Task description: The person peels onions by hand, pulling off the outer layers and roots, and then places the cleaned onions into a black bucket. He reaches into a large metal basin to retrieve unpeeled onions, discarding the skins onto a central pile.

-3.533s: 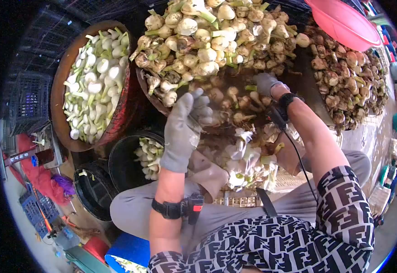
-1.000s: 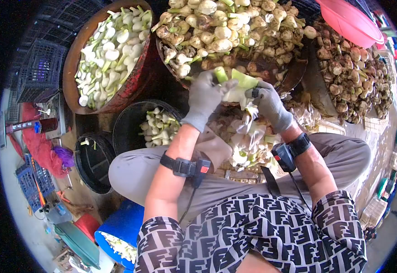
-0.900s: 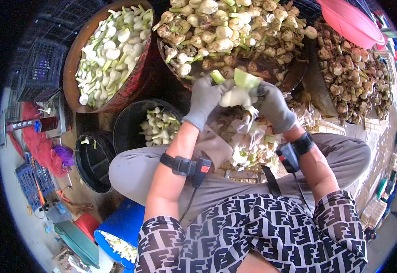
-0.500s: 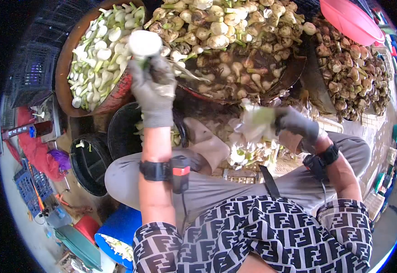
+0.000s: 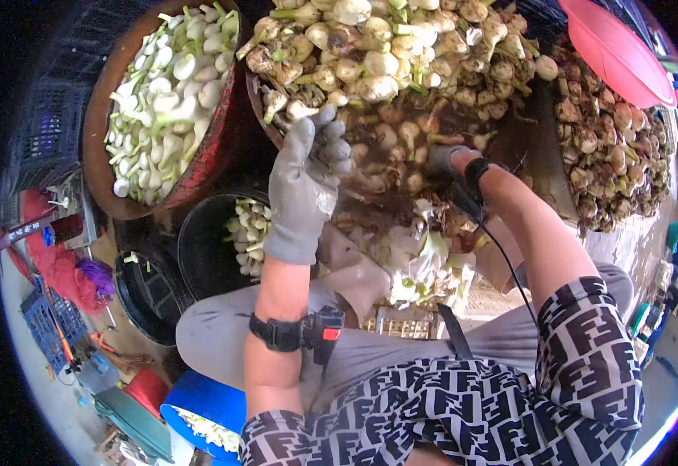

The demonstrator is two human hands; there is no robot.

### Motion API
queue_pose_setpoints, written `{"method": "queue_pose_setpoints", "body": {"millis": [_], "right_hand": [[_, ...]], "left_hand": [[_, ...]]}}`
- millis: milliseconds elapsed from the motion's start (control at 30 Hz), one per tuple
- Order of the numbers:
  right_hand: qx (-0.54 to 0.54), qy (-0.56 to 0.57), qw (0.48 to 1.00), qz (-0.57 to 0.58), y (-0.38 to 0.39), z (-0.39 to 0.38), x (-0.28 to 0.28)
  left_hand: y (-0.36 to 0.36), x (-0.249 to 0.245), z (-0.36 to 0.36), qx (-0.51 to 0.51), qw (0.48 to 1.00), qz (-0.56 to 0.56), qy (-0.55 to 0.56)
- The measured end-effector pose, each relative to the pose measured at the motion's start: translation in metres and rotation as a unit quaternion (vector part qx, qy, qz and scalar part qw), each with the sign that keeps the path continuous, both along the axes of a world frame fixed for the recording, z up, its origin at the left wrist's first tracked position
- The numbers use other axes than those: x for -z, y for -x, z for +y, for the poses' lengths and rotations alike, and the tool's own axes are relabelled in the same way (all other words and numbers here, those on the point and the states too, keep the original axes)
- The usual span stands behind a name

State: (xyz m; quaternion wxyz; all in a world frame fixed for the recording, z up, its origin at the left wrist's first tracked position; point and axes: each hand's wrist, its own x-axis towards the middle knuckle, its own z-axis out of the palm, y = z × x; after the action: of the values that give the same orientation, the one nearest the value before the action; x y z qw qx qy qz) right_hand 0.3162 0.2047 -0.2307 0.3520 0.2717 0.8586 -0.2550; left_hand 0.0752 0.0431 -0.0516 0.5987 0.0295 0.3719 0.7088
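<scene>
My left hand [image 5: 304, 194], in a grey glove, is raised in front of the middle tub. Its fingers are loosely bent and apart from the thumb, with no object visible in it. My right hand [image 5: 443, 159], gloved too, reaches down at the murky water of the middle tub [image 5: 264, 116], among floating garlic bulbs [image 5: 409, 130]. Its fingers are hidden, so I cannot see what they touch. Unpeeled garlic [image 5: 382, 64] is heaped behind it. To the left, a rusty red tub [image 5: 100, 116] holds peeled white garlic [image 5: 174, 147]; one bulb there is blurred.
Peeled skins [image 5: 424, 264] lie on a crate [image 5: 405, 325] between my legs. Black buckets [image 5: 191, 233] stand at left, one with garlic inside. A blue bucket [image 5: 215, 400] is near my left elbow. Muddy bulbs [image 5: 615, 147] and a pink basin [image 5: 618, 50] are at right.
The white bulb has left my left hand, which moved right and turned. My right hand went from the skins to the tub water; the pale green piece it held no longer shows there.
</scene>
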Motion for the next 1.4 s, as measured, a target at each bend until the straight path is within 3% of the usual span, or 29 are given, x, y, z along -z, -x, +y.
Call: {"method": "queue_pose_setpoints", "body": {"millis": [200,267,333,367,433,467,533,567,600,667,700,733,900,933,1000,1100,1200,1300,1400], "right_hand": [[0.032,-0.062,0.997,0.031,0.027,0.001,-0.031],[0.060,-0.074,0.994,0.061,0.029,0.001,-0.050],[0.072,-0.034,0.990,0.121,0.024,-0.004,-0.066],[0.093,0.017,0.972,0.216,0.017,-0.011,-0.077],[0.103,0.138,0.906,0.387,0.007,-0.025,-0.106],[0.096,0.145,0.876,0.449,0.006,-0.038,-0.121],[0.268,0.269,0.778,0.501,0.013,-0.068,-0.161],[0.433,0.372,0.676,0.467,0.018,-0.085,-0.184],[0.577,0.458,0.539,0.408,0.022,-0.095,-0.194],[0.586,0.377,0.576,0.427,0.025,-0.105,-0.183],[0.591,0.334,0.592,0.436,0.027,-0.111,-0.173],[0.608,0.313,0.561,0.466,0.034,-0.116,-0.163],[0.618,0.283,0.604,0.416,0.033,-0.115,-0.165],[0.613,0.278,0.619,0.406,0.032,-0.115,-0.170],[0.610,0.279,0.615,0.415,0.034,-0.117,-0.182],[0.620,0.282,0.590,0.433,0.040,-0.117,-0.178],[0.630,0.264,0.596,0.421,0.040,-0.117,-0.170],[0.627,0.265,0.607,0.409,0.040,-0.115,-0.170],[0.626,0.283,0.593,0.420,0.040,-0.115,-0.172]], "left_hand": [[-0.002,0.004,0.005,0.039,0.994,0.089,0.042],[-0.011,0.013,0.007,0.110,0.948,0.285,0.087],[-0.026,0.012,0.005,0.170,0.866,0.463,0.085],[-0.035,0.009,0.002,0.191,0.804,0.562,0.046],[-0.044,0.021,-0.001,0.153,0.590,0.790,-0.060],[-0.049,0.026,-0.004,0.173,0.636,0.750,-0.061],[-0.055,0.031,-0.010,0.212,0.718,0.660,-0.061],[-0.055,0.028,-0.012,0.207,0.733,0.646,-0.046],[-0.055,0.024,-0.014,0.201,0.747,0.632,-0.031],[-0.060,0.021,-0.017,0.180,0.783,0.595,-0.014],[-0.063,0.023,-0.019,0.175,0.777,0.605,-0.010],[-0.065,0.024,-0.020,0.170,0.770,0.614,-0.008],[-0.064,0.029,-0.021,0.133,0.790,0.598,-0.032],[-0.063,0.023,-0.022,0.167,0.824,0.542,-0.012],[-0.060,0.007,-0.022,0.230,0.877,0.420,0.026],[-0.058,0.014,-0.023,0.224,0.881,0.416,0.027],[-0.068,0.021,-0.024,0.109,0.741,0.662,-0.007],[-0.072,0.026,-0.026,0.091,0.735,0.672,-0.006],[-0.069,0.019,-0.026,0.138,0.845,0.517,0.010]]}}
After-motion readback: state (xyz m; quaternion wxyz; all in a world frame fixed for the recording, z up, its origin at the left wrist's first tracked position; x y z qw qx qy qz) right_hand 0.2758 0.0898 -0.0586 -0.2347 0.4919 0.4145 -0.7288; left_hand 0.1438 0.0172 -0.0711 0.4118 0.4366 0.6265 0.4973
